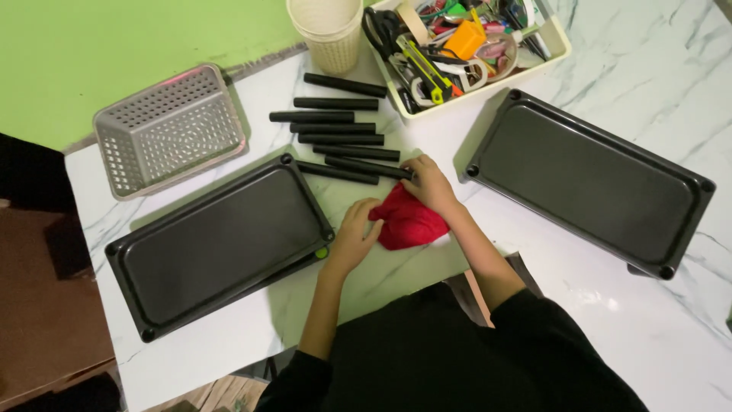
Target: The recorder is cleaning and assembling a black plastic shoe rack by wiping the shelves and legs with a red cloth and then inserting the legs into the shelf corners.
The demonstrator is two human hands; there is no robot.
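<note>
Both hands on red cloth point(408, 223): left hand point(352, 236) grips its edge, right hand point(429, 183) closes around a black tube point(370, 167); two black trays point(217, 244) unassembled, seven tubes lie loose.

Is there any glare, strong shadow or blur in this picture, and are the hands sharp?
In the head view, a soft glare patch lies on the white marble table near the right black tray; each tray throws a faint shadow; both hands, left hand and right hand, on the red cloth, look fairly sharp; the lower corners are dark.
</note>
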